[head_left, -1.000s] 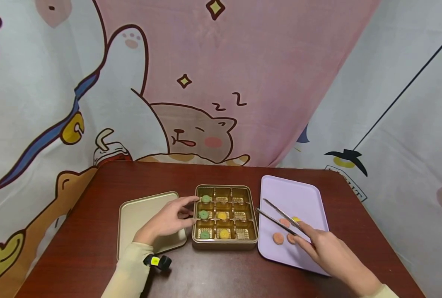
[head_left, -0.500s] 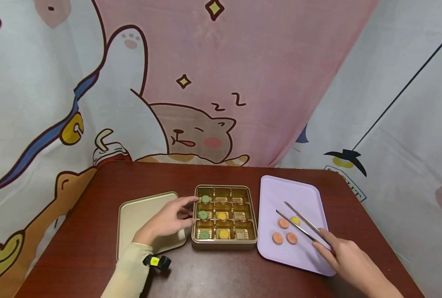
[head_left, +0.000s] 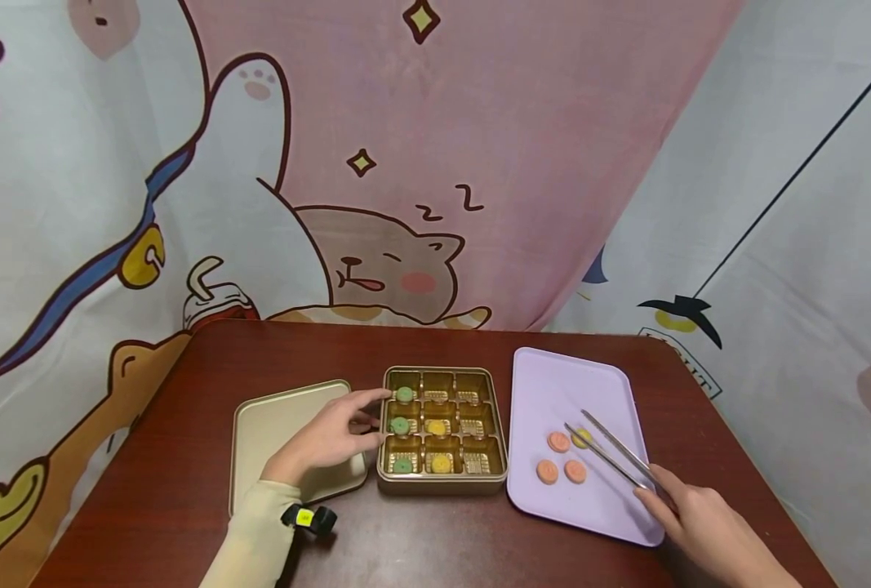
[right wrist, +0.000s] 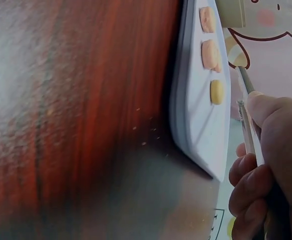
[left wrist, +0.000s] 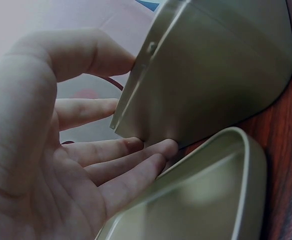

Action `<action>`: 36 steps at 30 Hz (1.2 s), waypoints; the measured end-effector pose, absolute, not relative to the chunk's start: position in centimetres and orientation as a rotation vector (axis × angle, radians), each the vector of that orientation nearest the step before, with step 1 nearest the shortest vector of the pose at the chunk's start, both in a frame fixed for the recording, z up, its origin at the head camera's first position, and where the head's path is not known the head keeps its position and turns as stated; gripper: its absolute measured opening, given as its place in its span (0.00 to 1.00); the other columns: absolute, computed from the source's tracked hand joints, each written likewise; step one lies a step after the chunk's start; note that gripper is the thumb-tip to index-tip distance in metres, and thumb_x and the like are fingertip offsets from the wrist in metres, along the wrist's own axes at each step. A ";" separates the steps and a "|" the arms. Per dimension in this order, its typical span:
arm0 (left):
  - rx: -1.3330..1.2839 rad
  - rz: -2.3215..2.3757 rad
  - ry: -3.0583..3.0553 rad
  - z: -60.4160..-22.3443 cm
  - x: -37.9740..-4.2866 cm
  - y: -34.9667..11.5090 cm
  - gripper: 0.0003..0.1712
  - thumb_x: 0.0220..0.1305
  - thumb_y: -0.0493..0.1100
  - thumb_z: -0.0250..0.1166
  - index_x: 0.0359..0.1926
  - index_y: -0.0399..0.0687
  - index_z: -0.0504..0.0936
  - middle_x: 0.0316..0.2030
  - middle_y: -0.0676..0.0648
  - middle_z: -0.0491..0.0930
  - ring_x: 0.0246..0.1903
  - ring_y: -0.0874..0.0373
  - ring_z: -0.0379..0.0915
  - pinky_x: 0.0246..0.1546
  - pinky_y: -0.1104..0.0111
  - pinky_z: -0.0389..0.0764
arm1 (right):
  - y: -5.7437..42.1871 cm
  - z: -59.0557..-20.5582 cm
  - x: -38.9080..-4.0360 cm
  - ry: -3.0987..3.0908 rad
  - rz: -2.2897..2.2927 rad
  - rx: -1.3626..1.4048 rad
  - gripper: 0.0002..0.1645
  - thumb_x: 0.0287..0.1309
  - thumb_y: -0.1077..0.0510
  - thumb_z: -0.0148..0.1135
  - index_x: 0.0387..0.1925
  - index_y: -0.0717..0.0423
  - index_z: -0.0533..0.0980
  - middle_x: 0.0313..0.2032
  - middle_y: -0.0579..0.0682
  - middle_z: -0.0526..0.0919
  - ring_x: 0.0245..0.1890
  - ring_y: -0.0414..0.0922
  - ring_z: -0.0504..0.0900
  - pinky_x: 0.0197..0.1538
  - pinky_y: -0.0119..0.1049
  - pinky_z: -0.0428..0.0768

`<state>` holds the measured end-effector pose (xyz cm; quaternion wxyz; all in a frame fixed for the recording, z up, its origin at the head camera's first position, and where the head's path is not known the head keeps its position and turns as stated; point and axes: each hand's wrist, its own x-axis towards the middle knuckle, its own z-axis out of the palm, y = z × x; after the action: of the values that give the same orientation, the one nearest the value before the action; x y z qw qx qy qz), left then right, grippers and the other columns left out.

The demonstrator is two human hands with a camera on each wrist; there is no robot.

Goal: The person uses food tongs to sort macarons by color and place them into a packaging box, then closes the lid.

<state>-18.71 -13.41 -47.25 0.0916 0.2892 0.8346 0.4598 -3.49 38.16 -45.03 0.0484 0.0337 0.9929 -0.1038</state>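
Note:
My left hand [head_left: 325,441] rests its fingertips against the left side of a gold tin box [head_left: 442,487] divided into compartments. In the left wrist view its fingers are spread along the tin's wall. Green ridged discs [head_left: 400,425] fill the box's left column; yellow ones [head_left: 441,464] sit in the middle and front cells of the centre column. My right hand [head_left: 707,518] grips metal tongs [head_left: 604,455] over the lilac tray [head_left: 567,376]. The tongs' tips are apart, close to a yellow disc [head_left: 582,438]. Three orange-pink discs [head_left: 548,471] lie beside it.
A pale gold lid [head_left: 273,433] lies on the dark wooden table [head_left: 435,539], left of the box and partly under my left hand. Behind the table hangs a cartoon-printed curtain [head_left: 538,163]. The tray stands just right of the box.
My right hand has drawn the tongs to the right and toward me, from near the tray's left edge to the yellow disc. My left hand and the box have stayed put.

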 end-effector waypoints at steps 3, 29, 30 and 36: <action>0.863 1.362 2.483 -47.3 -18.7 -13.4 0.38 0.65 0.37 0.71 0.75 0.40 0.70 0.64 0.37 0.77 0.53 0.46 0.84 0.56 0.61 0.87 | 38.5 -45.4 -3.5 2.996 -0.308 0.126 0.44 0.69 0.35 0.64 0.62 0.72 0.75 0.46 0.66 0.87 0.34 0.47 0.81 0.40 0.56 0.90; 0.852 1.360 2.487 -47.2 -18.7 -13.4 0.38 0.65 0.36 0.71 0.74 0.40 0.70 0.63 0.38 0.78 0.54 0.46 0.83 0.57 0.60 0.87 | 38.7 -46.9 -3.2 2.933 -0.305 0.169 0.46 0.68 0.32 0.63 0.64 0.71 0.75 0.45 0.61 0.88 0.32 0.46 0.78 0.29 0.36 0.79; 0.851 1.359 2.487 -47.2 -18.6 -13.4 0.38 0.65 0.36 0.71 0.74 0.40 0.70 0.63 0.38 0.78 0.54 0.46 0.83 0.57 0.60 0.87 | 38.7 -46.9 -3.2 2.931 -0.305 0.168 0.46 0.68 0.32 0.63 0.64 0.71 0.76 0.45 0.62 0.88 0.32 0.46 0.78 0.29 0.36 0.80; 0.852 1.361 2.486 -47.2 -18.6 -13.4 0.38 0.65 0.36 0.71 0.74 0.40 0.70 0.63 0.37 0.77 0.54 0.46 0.83 0.57 0.60 0.87 | 38.6 -46.8 -3.2 2.912 -0.300 0.184 0.44 0.68 0.32 0.62 0.63 0.68 0.77 0.43 0.59 0.88 0.31 0.46 0.78 0.30 0.39 0.84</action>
<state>-18.63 -13.37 -47.24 0.0911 0.2866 0.8366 0.4580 -3.20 38.58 -46.83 0.1038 0.0624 0.9874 -0.1018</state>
